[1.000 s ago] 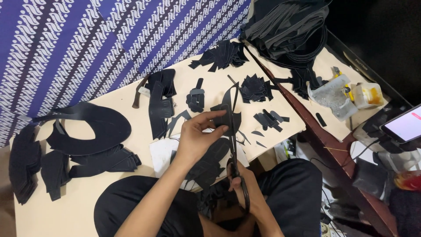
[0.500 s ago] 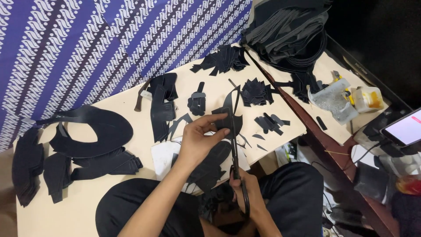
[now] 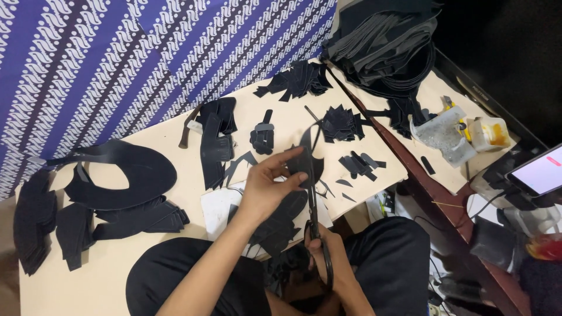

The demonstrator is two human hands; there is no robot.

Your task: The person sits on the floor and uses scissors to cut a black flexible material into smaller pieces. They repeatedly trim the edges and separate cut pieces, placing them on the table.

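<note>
Nearest you, your right hand (image 3: pixel 328 257) grips the long black-handled scissors (image 3: pixel 316 225), blades up in the flat black leather piece (image 3: pixel 304 161) that your left hand (image 3: pixel 266 187) pinches above the pale tabletop (image 3: pixel 146 257). The cut looks partway through. Beyond lie small black cut shapes (image 3: pixel 357 165), with a stack of uncut black sheets (image 3: pixel 380 41) farthest.

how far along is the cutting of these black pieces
Done: small cut black shapes lie in groups across the table, with larger stacks at its left end. In hand: the left hand holds a black piece while the right hand works scissors on it. Left: a big heap of uncut black material at the far end.
</note>
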